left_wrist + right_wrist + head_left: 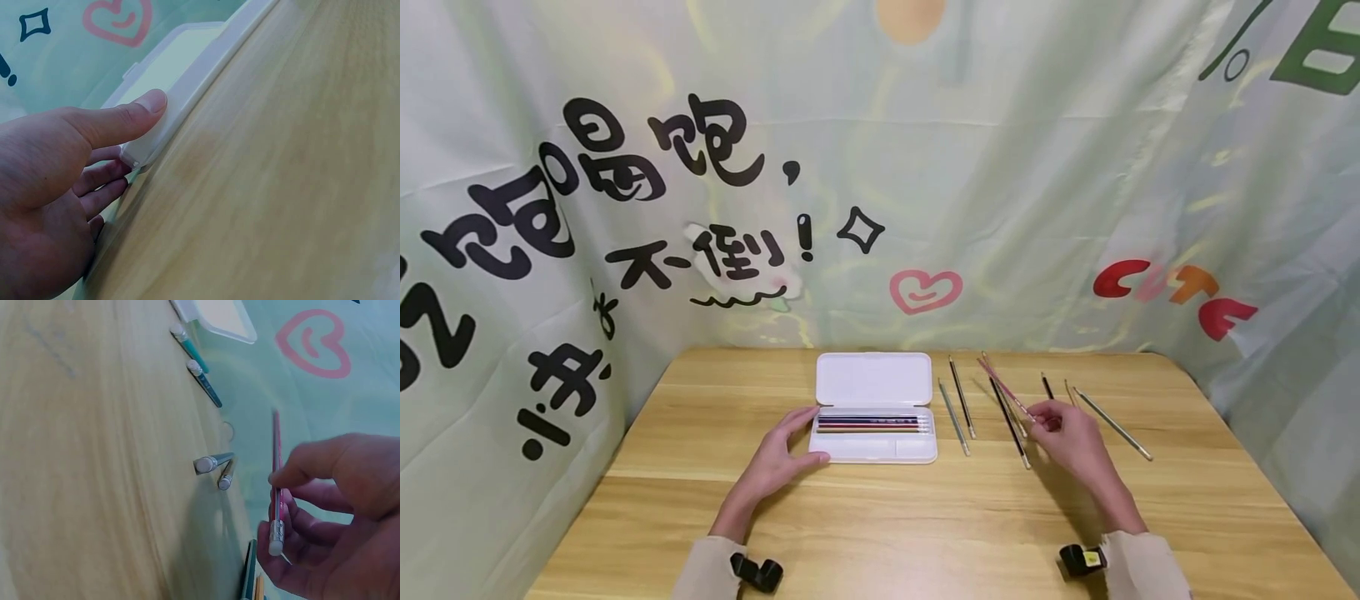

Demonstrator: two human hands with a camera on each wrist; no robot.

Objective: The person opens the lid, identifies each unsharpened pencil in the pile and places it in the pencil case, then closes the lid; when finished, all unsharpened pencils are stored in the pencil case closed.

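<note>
A white pencil case point(872, 452) lies with its lid raised at the back, and several pencils point(872, 425) lie side by side in its long compartment. My left hand point(778, 458) holds the case's left end, thumb at the front corner and forefinger at the back one. In the left wrist view the thumb point(140, 115) presses the case's side. My right hand point(1063, 429) pinches a pink pencil point(276, 506) near its eraser end, raised over the table. Below it, dark pencils point(1009, 421) lie on the wood, with their eraser ends toward me.
Between case and right hand lie a teal pencil point(953, 417) and a dark pencil point(962, 398). A grey-green pencil point(1112, 423) slants on the right, with other pencils partly behind the hand. A printed curtain point(1000, 208) stands along the table's point(910, 517) back and sides.
</note>
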